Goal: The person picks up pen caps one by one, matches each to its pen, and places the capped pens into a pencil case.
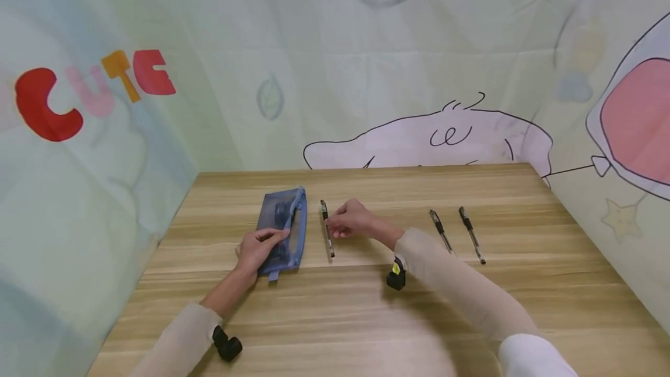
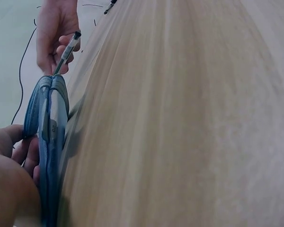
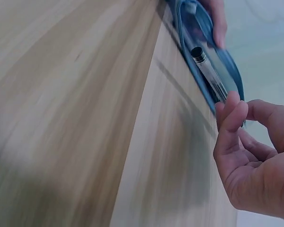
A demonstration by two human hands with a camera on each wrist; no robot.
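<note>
A blue see-through mesh pencil case [image 1: 268, 207] lies left of the table's middle, its zipped side parted in the right wrist view. My left hand [image 1: 256, 251] pinches its upper edge between thumb and fingers. Dark items show through the mesh, too blurred to name. Just right of the case, my right hand [image 1: 353, 218] pinches a clear pen [image 1: 329, 242] with black ends. In the right wrist view the pen [image 3: 211, 74] slants beside the case's opening [image 3: 227, 61]; I cannot tell whether it touches the case.
Two more black-and-clear pens, one [image 1: 441, 227] nearer my right forearm and another [image 1: 473, 234] farther right, lie on the wooden table [image 1: 366, 319]. A printed cloth backdrop [image 1: 324, 74] rises behind the table and at both sides. Each sleeve carries a small black camera [image 1: 396, 278].
</note>
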